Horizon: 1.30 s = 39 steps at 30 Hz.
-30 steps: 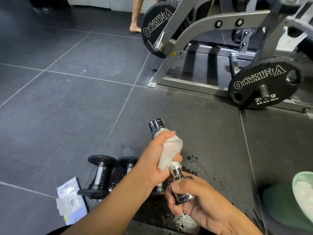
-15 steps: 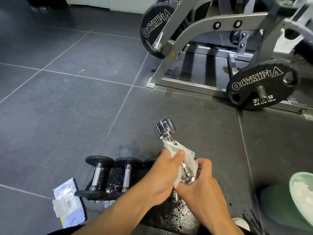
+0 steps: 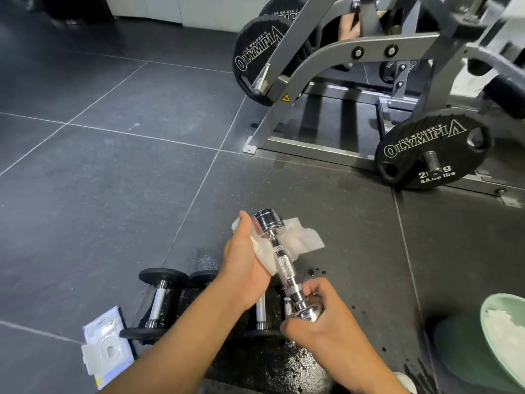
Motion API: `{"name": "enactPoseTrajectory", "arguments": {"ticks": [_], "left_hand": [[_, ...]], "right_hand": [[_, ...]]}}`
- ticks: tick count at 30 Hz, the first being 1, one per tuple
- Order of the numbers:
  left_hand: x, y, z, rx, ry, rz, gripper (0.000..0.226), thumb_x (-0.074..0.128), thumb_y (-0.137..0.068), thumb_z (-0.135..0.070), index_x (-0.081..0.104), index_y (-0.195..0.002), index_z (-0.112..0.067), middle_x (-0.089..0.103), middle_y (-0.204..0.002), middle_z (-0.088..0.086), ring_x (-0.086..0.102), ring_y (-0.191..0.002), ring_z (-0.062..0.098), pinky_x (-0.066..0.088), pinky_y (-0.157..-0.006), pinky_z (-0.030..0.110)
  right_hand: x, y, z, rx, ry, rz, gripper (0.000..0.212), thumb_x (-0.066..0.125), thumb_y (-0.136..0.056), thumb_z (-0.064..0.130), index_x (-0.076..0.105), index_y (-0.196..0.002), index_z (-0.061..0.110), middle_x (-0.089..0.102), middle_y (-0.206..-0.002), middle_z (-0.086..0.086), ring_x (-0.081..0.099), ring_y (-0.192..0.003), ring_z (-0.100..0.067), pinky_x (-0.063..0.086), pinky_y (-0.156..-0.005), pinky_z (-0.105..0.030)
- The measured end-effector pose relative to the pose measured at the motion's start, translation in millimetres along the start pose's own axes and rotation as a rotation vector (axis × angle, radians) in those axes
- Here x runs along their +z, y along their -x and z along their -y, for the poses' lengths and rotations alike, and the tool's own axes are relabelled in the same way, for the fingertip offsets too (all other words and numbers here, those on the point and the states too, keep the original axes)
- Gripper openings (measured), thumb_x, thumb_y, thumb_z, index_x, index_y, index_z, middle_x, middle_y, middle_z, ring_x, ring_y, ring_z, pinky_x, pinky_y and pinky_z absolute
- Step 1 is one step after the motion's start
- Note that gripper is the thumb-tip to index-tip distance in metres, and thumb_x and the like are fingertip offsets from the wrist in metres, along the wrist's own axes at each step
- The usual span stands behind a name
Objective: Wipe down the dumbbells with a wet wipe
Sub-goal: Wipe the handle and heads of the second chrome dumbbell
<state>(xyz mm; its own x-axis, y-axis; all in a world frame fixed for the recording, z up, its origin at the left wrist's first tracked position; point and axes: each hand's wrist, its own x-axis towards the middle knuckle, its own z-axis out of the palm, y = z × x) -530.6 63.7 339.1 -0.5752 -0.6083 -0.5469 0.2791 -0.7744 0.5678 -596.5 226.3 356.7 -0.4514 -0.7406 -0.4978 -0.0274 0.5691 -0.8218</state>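
One shiny dumbbell (image 3: 284,265) is up off the ground in our hands, tilted so its far end is higher than its near end. Our right hand (image 3: 315,319) has its fingers curled tight round the near knob. Our left hand (image 3: 244,268) is under the bar with the wet wipe (image 3: 301,241) lying on it. The thumb lies straight beside the far knob. The fingers are hidden under the wipe, where a bit of pink shows through, so we think they lie flat and a little spread, but we cannot be sure. The wipe touches the top part of the bar. We think the job is partway done: this dumbbell is getting its wipe now, and the near knob may still need one. The black dumbbells (image 3: 159,302) lie side by side on the floor just under our arms, and we cannot tell if they are clean. The floor (image 3: 99,180) is big dark grey tiles, with a wet patch (image 3: 284,368) close to us. A pack of wipes (image 3: 106,348) lies left of the black dumbbells, and a green bin (image 3: 494,317) with white stuff in it sits on the right. Farther off stands a grey gym machine (image 3: 312,66) with a black weight plate (image 3: 431,155) on it
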Motion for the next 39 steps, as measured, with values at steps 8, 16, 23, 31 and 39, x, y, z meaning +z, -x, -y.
{"name": "enactPoseTrajectory", "arguments": {"ticks": [8, 16, 23, 31, 39], "left_hand": [[-4, -7, -19, 0.083, 0.046, -0.066, 0.054, 0.058, -0.101, -0.053, 0.082, -0.076, -0.011, 0.068, -0.076, 0.010, 0.064, -0.066, 0.022, 0.056, -0.071, 0.036], [-10, 2, -28, 0.600, -0.677, 0.241, 0.043, 0.049, -0.104, -0.030, 0.075, -0.081, -0.005, 0.078, -0.097, 0.000, 0.075, -0.094, 0.014, 0.057, -0.084, 0.023], [-37, 0, -8, 1.265, -1.750, 0.353, 0.042, 0.041, -0.111, -0.043, 0.074, -0.101, -0.019, 0.070, -0.106, -0.013, 0.051, -0.131, 0.021, 0.035, -0.113, 0.050], [-38, 9, 0, 1.233, -1.709, 0.494, 0.038, 0.037, -0.110, -0.037, 0.072, -0.114, -0.024, 0.069, -0.116, -0.014, 0.058, -0.126, 0.006, 0.004, -0.130, 0.042], [-34, -5, -12, 1.090, -1.524, 0.091, 0.041, 0.035, -0.107, -0.044, 0.066, -0.113, -0.019, 0.064, -0.115, -0.005, 0.055, -0.118, 0.006, 0.026, -0.125, 0.033]], "right_hand": [[-5, 5, -2, 0.061, -0.695, 0.594, 0.050, 0.082, -0.064, 0.009, 0.055, -0.104, -0.003, 0.054, -0.072, -0.022, 0.046, -0.057, -0.026, 0.035, -0.056, -0.036], [-15, 4, -2, -0.027, -0.333, 0.333, 0.058, 0.082, -0.059, 0.019, 0.057, -0.106, -0.005, 0.054, -0.079, -0.015, 0.056, -0.072, -0.024, 0.043, -0.068, -0.035], [-11, 6, -3, -0.032, -0.239, 0.267, 0.048, 0.084, -0.061, 0.020, 0.060, -0.099, 0.003, 0.049, -0.082, -0.007, 0.048, -0.070, -0.019, 0.042, -0.061, -0.027], [-12, 8, 0, -0.025, -0.212, 0.208, 0.048, 0.083, -0.062, 0.021, 0.065, -0.105, 0.009, 0.051, -0.081, -0.003, 0.050, -0.071, -0.015, 0.043, -0.060, -0.028], [-8, 10, 1, -0.030, -0.188, 0.266, 0.043, 0.083, -0.063, 0.026, 0.063, -0.099, 0.012, 0.051, -0.080, 0.001, 0.050, -0.068, -0.017, 0.042, -0.059, -0.025]]}}
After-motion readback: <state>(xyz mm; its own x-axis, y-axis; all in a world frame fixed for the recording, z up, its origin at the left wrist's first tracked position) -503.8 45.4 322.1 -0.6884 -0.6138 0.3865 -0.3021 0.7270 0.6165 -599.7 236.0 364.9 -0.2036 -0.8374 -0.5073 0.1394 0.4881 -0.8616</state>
